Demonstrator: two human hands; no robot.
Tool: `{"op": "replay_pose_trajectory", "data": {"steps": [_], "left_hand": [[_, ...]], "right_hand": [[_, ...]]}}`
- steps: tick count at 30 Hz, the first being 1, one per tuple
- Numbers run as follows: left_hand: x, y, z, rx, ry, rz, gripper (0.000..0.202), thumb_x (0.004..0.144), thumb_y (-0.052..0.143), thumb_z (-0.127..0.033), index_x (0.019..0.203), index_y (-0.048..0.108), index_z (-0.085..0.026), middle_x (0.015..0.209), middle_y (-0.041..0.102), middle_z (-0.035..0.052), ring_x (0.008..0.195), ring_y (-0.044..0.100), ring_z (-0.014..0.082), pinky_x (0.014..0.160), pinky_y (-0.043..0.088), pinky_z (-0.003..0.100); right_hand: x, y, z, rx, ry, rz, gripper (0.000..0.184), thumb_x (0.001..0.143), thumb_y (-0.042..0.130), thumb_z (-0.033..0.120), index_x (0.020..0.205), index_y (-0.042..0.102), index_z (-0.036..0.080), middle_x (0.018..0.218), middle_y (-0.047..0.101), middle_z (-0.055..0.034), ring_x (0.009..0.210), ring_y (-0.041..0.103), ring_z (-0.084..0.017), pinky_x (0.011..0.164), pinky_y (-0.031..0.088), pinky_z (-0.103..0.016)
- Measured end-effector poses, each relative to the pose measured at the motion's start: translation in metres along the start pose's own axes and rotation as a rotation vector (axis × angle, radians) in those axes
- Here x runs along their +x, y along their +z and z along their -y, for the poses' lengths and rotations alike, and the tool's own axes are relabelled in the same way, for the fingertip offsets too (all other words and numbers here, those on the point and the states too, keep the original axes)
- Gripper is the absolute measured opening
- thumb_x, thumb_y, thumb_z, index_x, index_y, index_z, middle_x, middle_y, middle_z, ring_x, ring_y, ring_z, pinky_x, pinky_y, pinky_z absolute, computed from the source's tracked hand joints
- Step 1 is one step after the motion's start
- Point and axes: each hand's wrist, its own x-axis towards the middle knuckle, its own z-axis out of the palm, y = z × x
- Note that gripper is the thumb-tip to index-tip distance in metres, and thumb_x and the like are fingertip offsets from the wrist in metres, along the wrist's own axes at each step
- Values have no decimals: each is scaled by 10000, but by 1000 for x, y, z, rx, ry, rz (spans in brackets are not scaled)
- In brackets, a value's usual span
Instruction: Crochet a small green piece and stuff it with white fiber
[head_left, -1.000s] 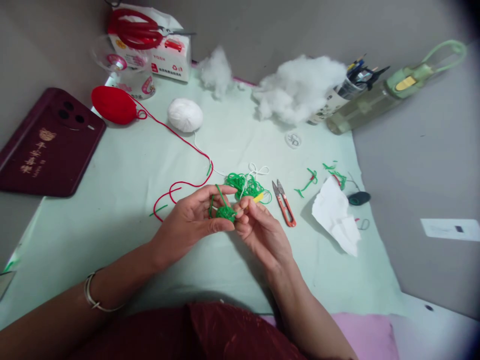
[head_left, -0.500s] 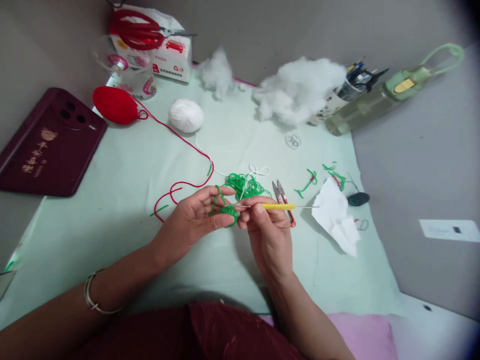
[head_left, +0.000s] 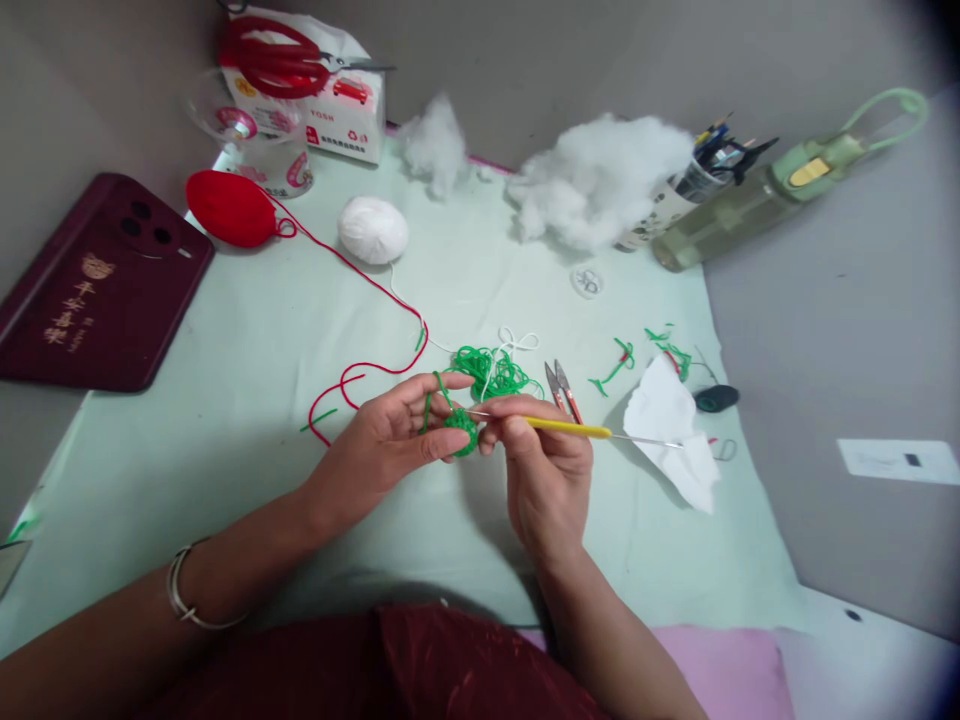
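My left hand (head_left: pixel 386 440) pinches a small green crochet piece (head_left: pixel 459 428), with green yarn looped over its forefinger. My right hand (head_left: pixel 544 470) is closed on a yellow-handled crochet hook (head_left: pixel 577 429); the metal tip meets the green piece and the tail points right over the white paper. A loose tangle of green yarn (head_left: pixel 495 370) lies just behind the hands on the pale green mat (head_left: pixel 247 340). Small orange thread snips (head_left: pixel 564 388) lie beside my right hand.
Red yarn ball (head_left: pixel 231 208) and white yarn ball (head_left: pixel 373 229) sit at the back, with stuffing (head_left: pixel 596 178), a tissue box with red scissors (head_left: pixel 300 75), a pen cup (head_left: pixel 694 180) and a bottle (head_left: pixel 757 195). A dark red phone (head_left: pixel 97 285) lies left. Crumpled paper (head_left: pixel 671 425) lies right.
My right hand turned over and drew the yellow hook out sideways; its handle now points further right and slightly down. My left hand keeps the green piece in place.
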Motion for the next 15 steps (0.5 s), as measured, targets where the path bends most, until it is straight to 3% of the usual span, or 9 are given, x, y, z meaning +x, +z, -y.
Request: {"op": "replay_pose_trajectory", "data": {"steps": [6,15], "left_hand": [[0,2,1,-45,16,36,381,859,827,-258,1201,673,-192,967,757,21,892,689,158,786,500,284],[-2,4,-3,21,-9,10,756,865,802,-288,1516,439,-162,973,741,58,912,679,209,668,449,289]], "right_hand": [[-1,1,-1,-50,-45,-19,119,944,718,259,941,829,299,891,762,-25,688,627,-152,666,530,-323],[4,-2,2,48,101,8,88,915,752,325,894,820,274,742,711,-5,656,612,-142,657,524,-298]]}}
